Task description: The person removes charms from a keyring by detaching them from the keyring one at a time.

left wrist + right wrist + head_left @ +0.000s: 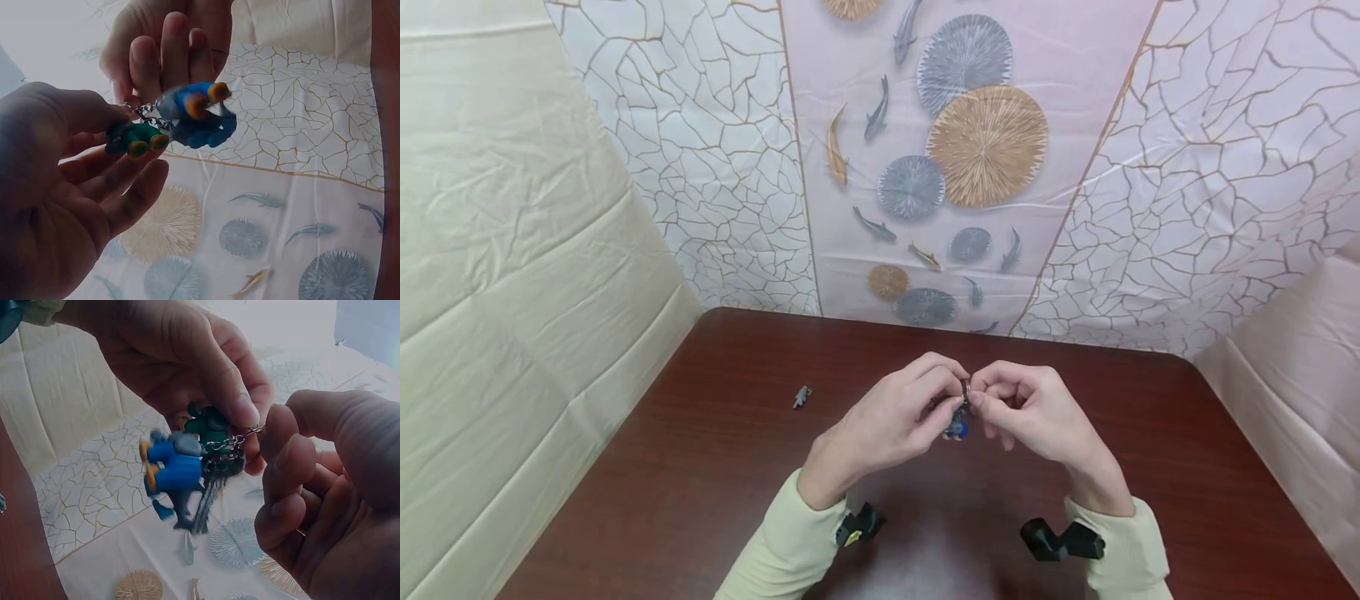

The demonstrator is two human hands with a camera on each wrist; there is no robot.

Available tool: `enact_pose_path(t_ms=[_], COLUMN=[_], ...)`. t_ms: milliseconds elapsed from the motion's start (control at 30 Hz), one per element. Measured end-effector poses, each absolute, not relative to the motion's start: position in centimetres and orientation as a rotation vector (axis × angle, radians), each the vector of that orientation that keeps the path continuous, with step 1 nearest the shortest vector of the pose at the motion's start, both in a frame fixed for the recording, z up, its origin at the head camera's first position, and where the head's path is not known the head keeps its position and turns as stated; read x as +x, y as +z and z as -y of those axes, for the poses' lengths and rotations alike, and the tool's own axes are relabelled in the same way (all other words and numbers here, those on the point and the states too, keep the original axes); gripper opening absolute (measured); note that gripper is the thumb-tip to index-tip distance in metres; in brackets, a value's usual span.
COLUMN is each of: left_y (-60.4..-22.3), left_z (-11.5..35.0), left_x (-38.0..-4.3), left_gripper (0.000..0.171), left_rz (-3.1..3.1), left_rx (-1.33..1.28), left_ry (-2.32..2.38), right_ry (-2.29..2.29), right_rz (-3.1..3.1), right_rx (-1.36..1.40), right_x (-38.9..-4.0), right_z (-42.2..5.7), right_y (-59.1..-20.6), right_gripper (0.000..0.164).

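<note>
Both hands meet above the table, at a keychain with a metal split ring (966,389) and several small figurines on short chains. My left hand (898,412) pinches the keychain near the green figurine (209,428), its thumb by the chain (225,444). My right hand (1037,412) pinches the ring between thumb and index finger, its other fingers curled. A blue figurine (175,465) with orange feet and a dark grey-blue one (203,130) dangle below the fingers. The fingertips partly hide the ring.
A small grey figurine (802,397) lies on the dark red-brown table (722,467), left of the hands. Patterned cloth (745,167) hangs behind the table, with plain cream cloth (512,250) along the left side. Each wrist carries a black camera mount (1060,542).
</note>
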State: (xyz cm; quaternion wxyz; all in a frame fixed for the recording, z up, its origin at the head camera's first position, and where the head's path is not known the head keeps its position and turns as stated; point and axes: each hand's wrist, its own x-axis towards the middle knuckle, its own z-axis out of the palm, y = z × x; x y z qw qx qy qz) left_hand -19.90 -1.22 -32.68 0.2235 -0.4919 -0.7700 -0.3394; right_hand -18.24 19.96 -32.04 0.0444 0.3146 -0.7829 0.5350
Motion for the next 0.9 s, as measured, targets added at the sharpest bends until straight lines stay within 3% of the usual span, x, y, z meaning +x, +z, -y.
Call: enact_pose_path(t_ms=[300, 900], left_y=[-32.82, -33.16], left_z=[0.94, 0.66], left_x=[-19.87, -19.95], left_gripper=[0.009, 0.006], left_rz=[2.061, 2.039], left_rx=[-1.355, -1.349], left_ry=[-0.874, -0.937], right_ry=[1.624, 1.556], right_rz=[2.400, 2.420], right_rx=[0.974, 0.988], right_x=[-18.14, -17.73], right_z=[-20.21, -20.64], right_y=[-31.82, -31.58], right_gripper=[0.012, 0.017])
